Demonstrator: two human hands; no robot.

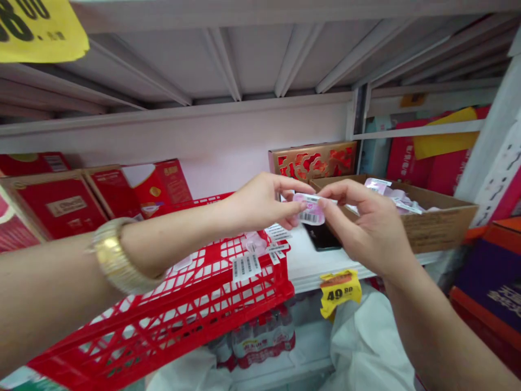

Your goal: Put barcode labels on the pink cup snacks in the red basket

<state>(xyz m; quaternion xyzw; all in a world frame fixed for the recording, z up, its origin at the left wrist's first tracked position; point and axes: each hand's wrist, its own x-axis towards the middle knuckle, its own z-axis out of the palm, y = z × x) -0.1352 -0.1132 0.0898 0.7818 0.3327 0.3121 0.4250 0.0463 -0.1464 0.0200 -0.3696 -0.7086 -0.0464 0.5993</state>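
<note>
Between my two hands is a small pink plastic cup-like pack (pixel 311 210) with a barcode label on it. My left hand (pixel 264 201), with a gold bangle (pixel 114 255) on its wrist, pinches the left side of the pack. My right hand (pixel 362 222) grips its right edge between thumb and fingers. Under the pack, partly covered by my hands, a black phone (pixel 321 239) lies on the white shelf. Sheets of barcode stickers (pixel 246 267) hang over the rim of a red plastic basket (pixel 183 326), near another pink pack (pixel 255 244).
An open cardboard box (pixel 439 233) with several similar packs stands on the shelf at right. Behind it is a gold-and-red box (pixel 313 160). Red gift boxes (pixel 67 203) stand at left. Bottled drinks (pixel 264 336) sit below, by a yellow price tag (pixel 341 293). Metal shelf beams run overhead.
</note>
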